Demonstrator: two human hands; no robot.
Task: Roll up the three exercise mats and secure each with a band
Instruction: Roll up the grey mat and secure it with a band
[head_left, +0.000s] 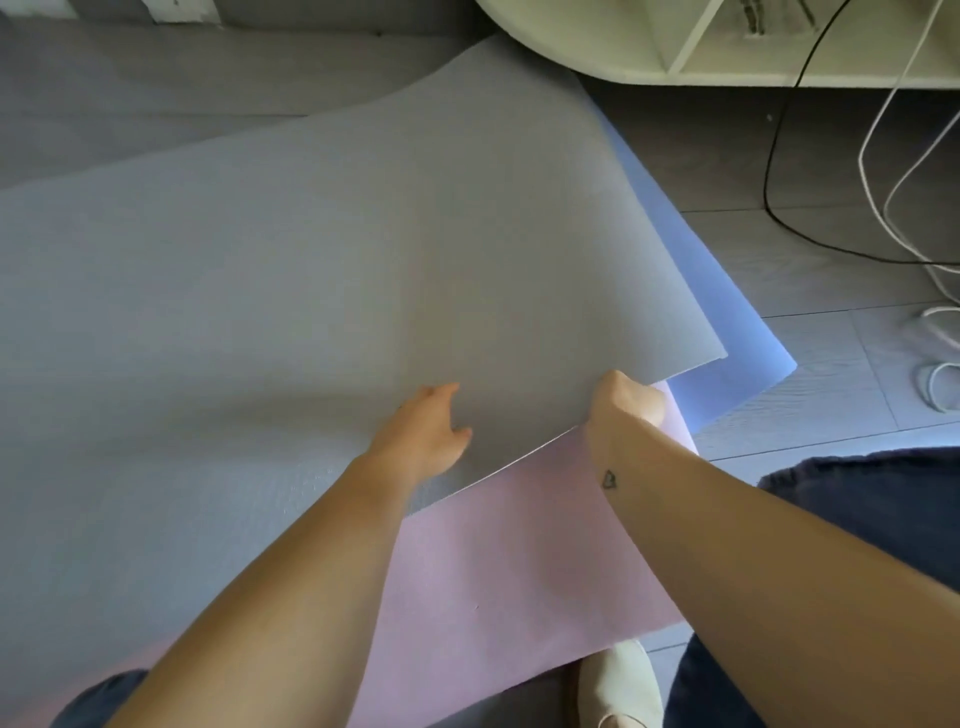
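Atop the pink mat, a grey mat lies unrolled.

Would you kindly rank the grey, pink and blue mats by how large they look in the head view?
1. grey mat, largest
2. pink mat
3. blue mat, smallest, though the others cover most of it

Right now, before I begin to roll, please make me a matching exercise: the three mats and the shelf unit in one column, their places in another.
1 grey mat
2 pink mat
3 blue mat
4 white shelf unit

A top right of view
B on top, gripped by right hand
C nearest the person
D jutting out farthest right

Pairs: 1-B, 2-C, 3-D, 4-A
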